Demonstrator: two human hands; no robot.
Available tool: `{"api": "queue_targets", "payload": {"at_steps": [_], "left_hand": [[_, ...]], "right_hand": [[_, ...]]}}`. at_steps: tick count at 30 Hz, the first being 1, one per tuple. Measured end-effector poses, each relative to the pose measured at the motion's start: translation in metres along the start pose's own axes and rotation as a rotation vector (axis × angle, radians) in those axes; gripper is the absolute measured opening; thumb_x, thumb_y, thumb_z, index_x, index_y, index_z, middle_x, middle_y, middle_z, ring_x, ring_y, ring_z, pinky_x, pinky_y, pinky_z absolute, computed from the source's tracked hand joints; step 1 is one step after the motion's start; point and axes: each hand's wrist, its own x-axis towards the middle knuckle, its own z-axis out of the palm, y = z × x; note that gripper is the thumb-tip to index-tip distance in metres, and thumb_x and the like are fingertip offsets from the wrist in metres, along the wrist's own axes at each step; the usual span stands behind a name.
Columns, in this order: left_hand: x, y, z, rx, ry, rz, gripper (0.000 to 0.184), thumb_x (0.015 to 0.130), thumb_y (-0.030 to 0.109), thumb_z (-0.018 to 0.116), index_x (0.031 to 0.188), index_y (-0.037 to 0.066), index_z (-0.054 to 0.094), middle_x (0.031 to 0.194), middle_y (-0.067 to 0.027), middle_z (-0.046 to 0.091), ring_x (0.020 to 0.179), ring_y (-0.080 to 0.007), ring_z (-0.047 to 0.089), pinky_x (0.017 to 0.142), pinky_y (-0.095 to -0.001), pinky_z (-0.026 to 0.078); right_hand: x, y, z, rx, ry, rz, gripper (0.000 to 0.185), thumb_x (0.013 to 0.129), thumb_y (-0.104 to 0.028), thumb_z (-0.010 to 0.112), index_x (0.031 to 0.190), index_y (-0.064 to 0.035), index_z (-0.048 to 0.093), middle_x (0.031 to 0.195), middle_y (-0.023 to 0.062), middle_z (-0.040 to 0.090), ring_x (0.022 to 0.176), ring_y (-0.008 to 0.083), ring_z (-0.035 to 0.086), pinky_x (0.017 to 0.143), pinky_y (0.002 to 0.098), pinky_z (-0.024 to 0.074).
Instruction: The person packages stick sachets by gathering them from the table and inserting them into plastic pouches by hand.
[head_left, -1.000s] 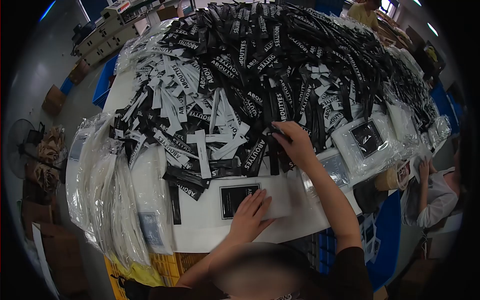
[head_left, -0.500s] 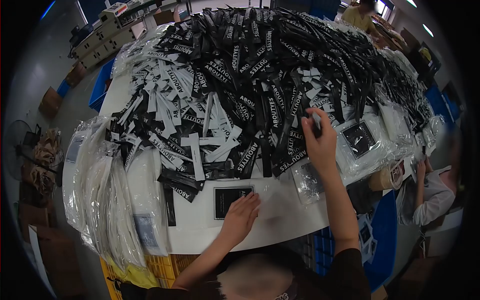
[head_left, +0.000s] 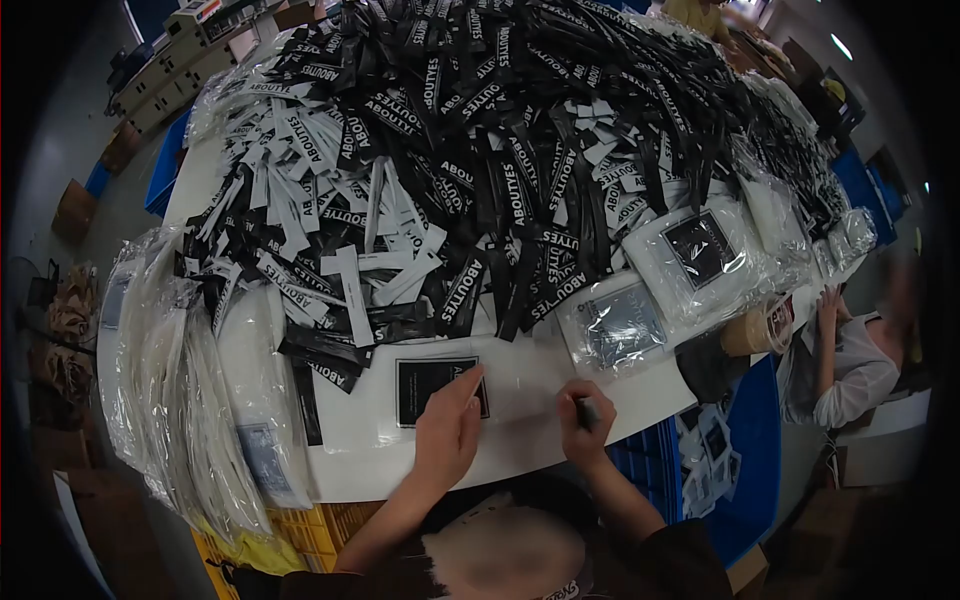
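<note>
My left hand lies with fingers stretched out over the lower right part of a black printed square on a translucent plastic bag, flat at the table's front edge. To its right, my right hand is closed just above the table, beside the bag's right end. A small dark thing shows between its fingers; its kind cannot be made out. Beyond both hands spreads a big heap of black and white ABOUTYES strips. A stack of white strips lies closest behind the bag.
Clear bags with white contents are piled at the left. More filled bags lie at the right, near a lidded cup. Blue crates and a yellow crate stand below the table. A co-worker sits at the right.
My right hand has come down from the strip heap to the table's front edge, closed on a small dark thing. My left hand stays by the black square. The whole view has shifted slightly.
</note>
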Motion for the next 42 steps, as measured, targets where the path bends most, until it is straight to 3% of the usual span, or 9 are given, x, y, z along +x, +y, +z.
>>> {"api": "queue_targets", "payload": {"at_steps": [6,10,17,19,21,24,28,31,42], "left_hand": [[-0.020,0.008,0.013,0.044,-0.109,0.185,0.061,0.069,-0.006,0.056,0.128,0.006,0.045,0.125,-0.0136,0.048,0.107,-0.0321,0.049,0.090,-0.0378,0.040],[-0.017,0.013,0.013,0.076,-0.165,0.229,0.061,0.069,-0.004,0.057,0.128,0.006,0.046,0.126,-0.0136,0.047,0.104,-0.0321,0.049,0.091,-0.0391,0.039],[-0.016,0.021,0.001,0.388,-0.270,0.305,0.062,0.071,0.006,0.064,0.129,0.003,0.043,0.132,-0.0158,0.039,0.102,-0.0295,0.050,0.089,-0.0397,0.041],[-0.016,0.031,-0.014,0.110,-0.378,0.099,0.065,0.072,0.014,0.068,0.130,0.001,0.039,0.127,-0.0173,0.044,0.098,-0.0291,0.053,0.081,-0.0371,0.046],[-0.024,0.018,-0.012,-0.132,-0.359,-0.102,0.053,0.074,0.016,0.068,0.120,-0.002,0.048,0.104,-0.0174,0.059,0.083,-0.0284,0.061,0.069,-0.0333,0.050],[-0.024,0.021,-0.013,-0.176,-0.235,-0.318,0.019,0.076,0.006,0.058,0.094,-0.003,0.058,0.066,-0.0155,0.061,0.059,-0.0250,0.063,0.057,-0.0299,0.050],[-0.024,0.024,-0.009,-0.401,-0.054,-0.318,0.022,0.075,0.004,0.058,0.097,-0.002,0.057,0.072,-0.0186,0.061,0.063,-0.0240,0.064,0.057,-0.0300,0.049],[-0.027,0.022,-0.005,-0.096,-0.117,-0.120,0.026,0.074,-0.002,0.055,0.100,-0.002,0.054,0.080,-0.0195,0.061,0.072,-0.0308,0.064,0.060,-0.0326,0.050],[-0.027,0.030,-0.018,0.241,-0.090,-0.085,0.014,0.066,0.002,0.063,0.079,0.000,0.057,0.079,-0.0121,0.056,0.062,-0.0295,0.058,0.055,-0.0350,0.046]], "right_hand": [[-0.010,0.006,0.005,0.193,-0.038,0.527,0.016,0.088,-0.010,0.058,0.075,-0.0011,0.055,0.061,0.0010,0.054,0.054,0.0055,0.046,0.049,0.0215,0.0369],[-0.014,-0.003,0.004,0.226,-0.016,0.557,0.021,0.090,-0.013,0.055,0.072,-0.0016,0.056,0.060,-0.0009,0.053,0.054,0.0042,0.045,0.048,0.0209,0.0361],[0.036,-0.032,-0.011,0.089,-0.742,0.679,0.017,0.085,-0.017,0.062,0.086,0.0005,0.063,0.063,0.0006,0.057,0.058,0.0071,0.049,0.053,0.0247,0.0397],[0.033,-0.033,-0.010,0.044,-0.844,0.761,0.018,0.083,-0.017,0.064,0.089,-0.0001,0.064,0.064,0.0022,0.059,0.060,0.0076,0.051,0.055,0.0259,0.0413],[0.018,-0.035,-0.005,0.197,-0.870,0.475,0.017,0.080,-0.017,0.066,0.087,-0.0009,0.065,0.066,0.0065,0.061,0.064,0.0081,0.054,0.059,0.0275,0.0443],[0.014,-0.045,0.011,0.121,-0.897,0.582,0.022,0.074,-0.014,0.071,0.090,-0.0014,0.065,0.074,0.0103,0.064,0.070,0.0127,0.060,0.064,0.0286,0.0465],[0.017,-0.049,0.019,0.122,-0.527,0.330,0.047,0.069,-0.009,0.072,0.113,-0.0028,0.055,0.091,0.0094,0.061,0.080,0.0139,0.058,0.066,0.0266,0.0460],[0.005,-0.053,0.022,-0.188,-0.704,0.064,0.062,0.064,-0.003,0.068,0.122,-0.0027,0.047,0.100,0.0132,0.057,0.087,0.0243,0.058,0.069,0.0299,0.0469],[0.007,-0.058,0.019,-0.222,-0.432,-0.021,0.056,0.062,0.006,0.060,0.118,0.0020,0.051,0.090,0.0186,0.061,0.073,0.0338,0.060,0.065,0.0377,0.0498]]}}
